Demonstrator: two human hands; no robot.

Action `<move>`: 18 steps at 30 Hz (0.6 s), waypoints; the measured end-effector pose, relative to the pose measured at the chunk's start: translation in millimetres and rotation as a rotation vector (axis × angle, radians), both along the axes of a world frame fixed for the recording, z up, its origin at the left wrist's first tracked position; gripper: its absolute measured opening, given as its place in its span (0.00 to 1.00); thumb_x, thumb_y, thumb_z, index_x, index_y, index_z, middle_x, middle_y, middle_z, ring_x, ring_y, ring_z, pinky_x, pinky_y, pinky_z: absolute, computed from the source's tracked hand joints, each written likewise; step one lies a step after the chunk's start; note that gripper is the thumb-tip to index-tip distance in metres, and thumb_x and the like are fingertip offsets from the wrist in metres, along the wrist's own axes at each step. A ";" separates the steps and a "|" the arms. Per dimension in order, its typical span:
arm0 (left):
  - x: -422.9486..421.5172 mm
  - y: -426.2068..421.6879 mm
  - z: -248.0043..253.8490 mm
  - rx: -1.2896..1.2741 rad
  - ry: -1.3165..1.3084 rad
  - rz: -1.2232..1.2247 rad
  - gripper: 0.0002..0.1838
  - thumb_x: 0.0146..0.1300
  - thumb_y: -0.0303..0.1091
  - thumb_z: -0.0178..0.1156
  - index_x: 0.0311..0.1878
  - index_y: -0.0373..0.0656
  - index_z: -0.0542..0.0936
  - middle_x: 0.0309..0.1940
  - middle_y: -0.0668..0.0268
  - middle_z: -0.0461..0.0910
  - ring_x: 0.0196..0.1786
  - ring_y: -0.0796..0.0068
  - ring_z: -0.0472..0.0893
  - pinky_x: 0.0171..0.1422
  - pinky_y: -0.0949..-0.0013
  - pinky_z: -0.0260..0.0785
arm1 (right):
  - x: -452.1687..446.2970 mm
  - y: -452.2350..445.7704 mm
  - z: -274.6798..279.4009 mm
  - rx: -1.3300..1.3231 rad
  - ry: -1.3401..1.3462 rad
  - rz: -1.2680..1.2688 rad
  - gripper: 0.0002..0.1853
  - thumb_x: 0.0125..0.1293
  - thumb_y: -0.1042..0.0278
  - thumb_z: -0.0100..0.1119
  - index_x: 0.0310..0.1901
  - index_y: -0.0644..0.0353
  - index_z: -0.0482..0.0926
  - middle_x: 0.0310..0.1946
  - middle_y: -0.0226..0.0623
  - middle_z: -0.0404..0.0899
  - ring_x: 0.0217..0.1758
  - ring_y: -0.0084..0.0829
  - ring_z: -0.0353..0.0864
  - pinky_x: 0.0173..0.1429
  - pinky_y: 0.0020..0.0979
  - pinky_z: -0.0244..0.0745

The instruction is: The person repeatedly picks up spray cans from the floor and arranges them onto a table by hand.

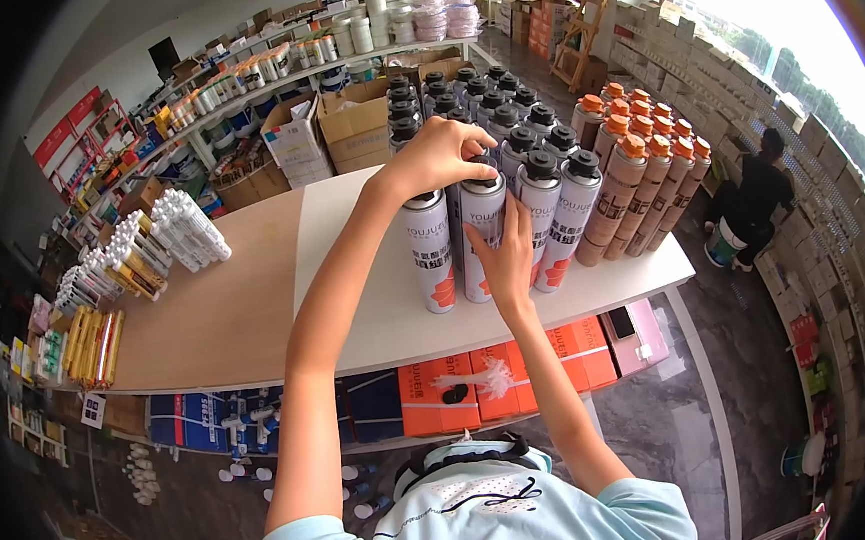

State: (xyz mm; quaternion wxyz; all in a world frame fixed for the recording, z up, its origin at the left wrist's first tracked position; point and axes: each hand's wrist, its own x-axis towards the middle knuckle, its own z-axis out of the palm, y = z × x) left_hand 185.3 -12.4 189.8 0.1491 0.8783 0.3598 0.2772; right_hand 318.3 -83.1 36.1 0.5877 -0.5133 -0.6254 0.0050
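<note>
Several white spray cans with black caps stand upright in rows on the pale table. My left hand (442, 156) reaches over the front row, its fingers curled round the black cap of one white can (481, 216). Against the right side of that same can lies my right hand (507, 250), fingers stretched upward and thumb apart, between it and the neighbouring can (541, 202). Another white can (430, 250) stands just to the left. Brown cans with orange caps (616, 192) are grouped to the right of the white ones.
The table (352, 266) also bears white and yellow tubes (136, 256) at its left. Orange boxes (439, 395) and blue boxes (187, 420) sit beneath. Open cartons (354, 125) are behind. A person (753, 197) in dark clothes is at the right, near long shelves.
</note>
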 end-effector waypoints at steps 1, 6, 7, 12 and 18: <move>-0.2 1.0 -2.0 -0.001 -0.004 -0.012 0.25 0.53 0.42 0.76 0.52 0.41 0.85 0.42 0.55 0.87 0.46 0.65 0.86 0.54 0.63 0.79 | 0.1 -1.0 -0.1 -0.007 0.013 0.013 0.37 0.61 0.65 0.71 0.67 0.70 0.64 0.61 0.55 0.68 0.63 0.53 0.72 0.64 0.43 0.73; -12.7 0.2 -9.2 0.055 -0.109 -0.070 0.22 0.58 0.43 0.73 0.52 0.41 0.85 0.45 0.60 0.87 0.46 0.68 0.85 0.57 0.64 0.77 | -8.3 -5.6 -6.6 0.040 0.096 0.025 0.34 0.61 0.72 0.68 0.67 0.67 0.64 0.63 0.52 0.66 0.65 0.51 0.70 0.66 0.42 0.70; -18.9 -4.3 -7.8 0.091 -0.180 -0.072 0.21 0.60 0.43 0.71 0.52 0.41 0.85 0.46 0.62 0.86 0.46 0.69 0.85 0.58 0.64 0.77 | -9.9 -6.4 -9.8 0.102 0.099 0.002 0.33 0.60 0.74 0.68 0.66 0.65 0.66 0.64 0.50 0.65 0.66 0.49 0.69 0.67 0.41 0.69; -57.1 -21.0 -7.2 0.059 -0.353 0.052 0.19 0.61 0.42 0.70 0.48 0.38 0.86 0.45 0.61 0.86 0.47 0.72 0.84 0.57 0.66 0.75 | -21.1 -24.2 -7.8 0.111 0.085 0.082 0.31 0.60 0.76 0.66 0.65 0.64 0.66 0.62 0.50 0.67 0.65 0.49 0.69 0.68 0.42 0.68; -69.1 -47.7 -22.8 0.112 -0.233 0.149 0.19 0.57 0.41 0.73 0.47 0.38 0.86 0.41 0.61 0.84 0.46 0.70 0.83 0.54 0.65 0.74 | -49.4 -29.1 -6.1 0.014 0.108 0.263 0.35 0.61 0.75 0.67 0.68 0.68 0.61 0.64 0.54 0.65 0.67 0.53 0.68 0.68 0.43 0.68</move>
